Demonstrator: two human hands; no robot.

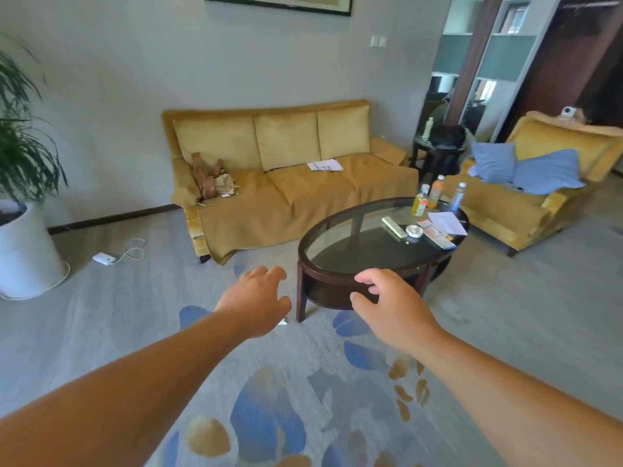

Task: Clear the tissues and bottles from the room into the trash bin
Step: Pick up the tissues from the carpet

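Observation:
Three bottles stand at the far end of the oval glass coffee table (323, 274): a yellow one (420, 202), an orange one (435, 193) and a clear blue-tinted one (457, 197). A white tissue or paper (446, 222) lies beside them. Another pale bottle (427, 127) stands on the dark side table (438, 153). White papers or tissues (325, 165) lie on the yellow sofa (296, 197). My left hand (259, 301) and my right hand (394, 306) reach forward over the carpet, fingers loosely curled, holding nothing. A small white scrap (282, 321) shows under my left hand.
A remote (393, 226), a white ashtray (414, 231) and a leaflet (436, 234) lie on the table. A brown bag (210, 180) sits on the sofa. A yellow armchair (539, 197) with blue pillows stands right. A potted plant (23, 244) and a white charger (104, 258) are left.

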